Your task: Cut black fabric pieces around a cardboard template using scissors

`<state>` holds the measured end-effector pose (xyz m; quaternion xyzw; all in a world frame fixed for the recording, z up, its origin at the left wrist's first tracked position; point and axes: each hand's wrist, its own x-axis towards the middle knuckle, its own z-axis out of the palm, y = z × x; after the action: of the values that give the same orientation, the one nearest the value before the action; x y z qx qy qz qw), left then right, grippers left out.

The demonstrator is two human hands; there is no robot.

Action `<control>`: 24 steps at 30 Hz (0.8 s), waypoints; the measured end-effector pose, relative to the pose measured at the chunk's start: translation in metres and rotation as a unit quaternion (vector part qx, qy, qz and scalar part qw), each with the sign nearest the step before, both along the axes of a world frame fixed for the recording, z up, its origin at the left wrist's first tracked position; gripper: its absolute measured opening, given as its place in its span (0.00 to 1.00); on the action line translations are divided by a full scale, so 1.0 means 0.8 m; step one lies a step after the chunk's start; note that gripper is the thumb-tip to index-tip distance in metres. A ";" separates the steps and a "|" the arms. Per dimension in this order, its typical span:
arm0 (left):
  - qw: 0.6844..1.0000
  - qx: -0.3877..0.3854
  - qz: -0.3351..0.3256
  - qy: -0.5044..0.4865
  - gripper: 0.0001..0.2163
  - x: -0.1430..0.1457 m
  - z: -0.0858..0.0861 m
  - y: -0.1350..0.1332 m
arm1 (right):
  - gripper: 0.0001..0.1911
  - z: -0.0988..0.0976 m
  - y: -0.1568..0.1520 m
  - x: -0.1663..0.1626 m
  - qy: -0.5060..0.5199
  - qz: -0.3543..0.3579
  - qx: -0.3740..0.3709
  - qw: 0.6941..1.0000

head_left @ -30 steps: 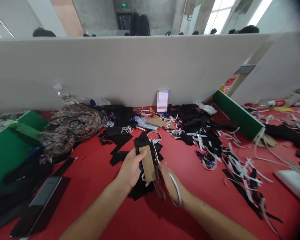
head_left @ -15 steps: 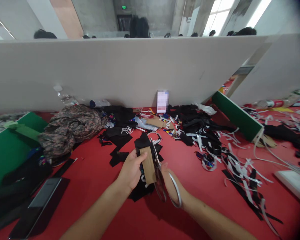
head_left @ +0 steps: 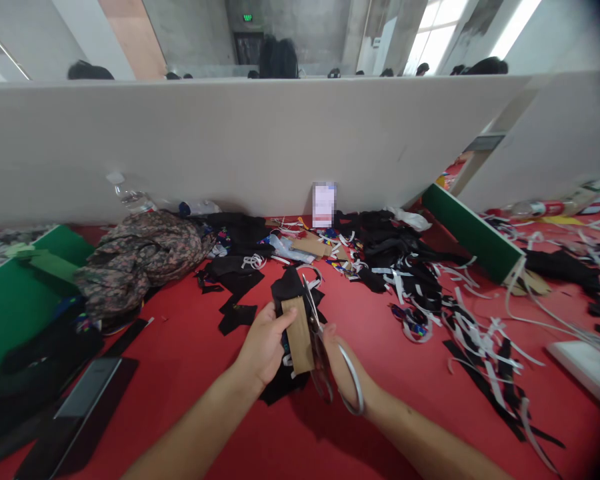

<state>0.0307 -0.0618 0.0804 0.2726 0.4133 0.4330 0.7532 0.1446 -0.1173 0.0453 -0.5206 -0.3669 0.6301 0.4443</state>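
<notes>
My left hand [head_left: 264,339] is closed on a tan cardboard strip [head_left: 299,339] together with black fabric [head_left: 286,285], its thumb lying across the strip's upper end. The fabric shows above and behind the cardboard. In my right hand [head_left: 339,360] is a pair of scissors [head_left: 314,308], its fingers partly hidden behind the handles. The scissor blades point away from me, slightly apart, along the right edge of the cardboard and fabric. More black cloth hangs below the strip, close over the red table [head_left: 380,433].
Black fabric scraps [head_left: 390,233] and white strips [head_left: 485,333] lie to the right and back. A patterned cloth heap [head_left: 145,257] sits left, a phone [head_left: 87,388] below it. Another phone [head_left: 324,204] leans on the white partition [head_left: 240,140]. Green dividers [head_left: 473,230] flank the table.
The cardboard and fabric have shifted very slightly with the left hand. Both hands keep their holds, and the scissors stay almost in the same place.
</notes>
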 end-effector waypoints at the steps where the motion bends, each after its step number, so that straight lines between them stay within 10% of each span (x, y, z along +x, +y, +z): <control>1: 1.000 0.003 -0.005 -0.002 0.10 0.000 0.000 -0.001 | 0.31 0.000 0.000 0.001 0.002 0.004 -0.001 1.000; 24: 0.999 0.005 -0.027 0.018 0.11 -0.003 0.005 -0.001 | 0.31 0.005 0.008 0.009 0.012 0.020 0.024 0.999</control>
<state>0.0280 -0.0625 0.0843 0.2951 0.4170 0.4094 0.7559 0.1520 -0.1110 0.0489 -0.4948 -0.3871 0.6359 0.4483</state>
